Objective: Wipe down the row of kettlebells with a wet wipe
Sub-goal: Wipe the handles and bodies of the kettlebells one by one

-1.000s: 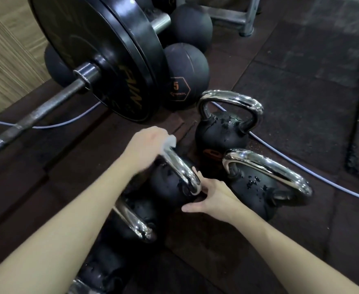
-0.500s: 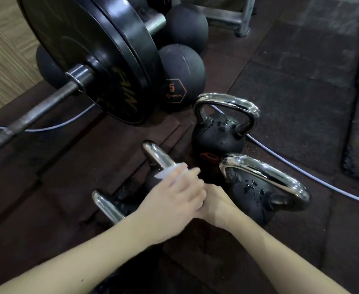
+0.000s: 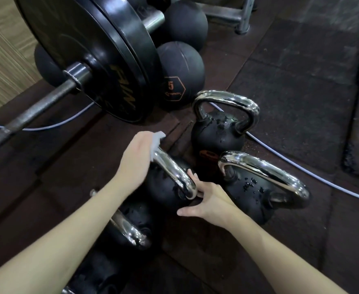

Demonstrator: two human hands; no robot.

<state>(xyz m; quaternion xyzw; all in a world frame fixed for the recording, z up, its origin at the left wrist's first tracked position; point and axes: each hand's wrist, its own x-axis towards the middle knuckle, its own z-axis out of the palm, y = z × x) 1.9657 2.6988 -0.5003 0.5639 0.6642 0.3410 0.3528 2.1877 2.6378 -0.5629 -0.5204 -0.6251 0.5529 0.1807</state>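
Several black kettlebells with chrome handles stand on the dark floor. My left hand [image 3: 137, 160] is wrapped around the far end of the middle kettlebell's handle [image 3: 174, 172], with a white wet wipe [image 3: 157, 139] bunched in its grip. My right hand [image 3: 206, 200] rests against the near side of that kettlebell's body [image 3: 163, 187], fingers spread beside the handle's end. A far kettlebell [image 3: 218, 132] and a right kettlebell [image 3: 257, 187] carry water drops. Another kettlebell [image 3: 129, 225] sits partly under my left forearm.
A loaded barbell with a large black plate [image 3: 93, 56] lies at the upper left. Black medicine balls [image 3: 180, 71] sit behind the kettlebells. A pale cable [image 3: 301, 168] runs across the floor mats on the right. A metal rack leg [image 3: 245, 15] stands at the top.
My left hand, with the wipe, slid from the near end of the handle, beside my right hand, back up to its far end. My right hand stayed on the kettlebell.
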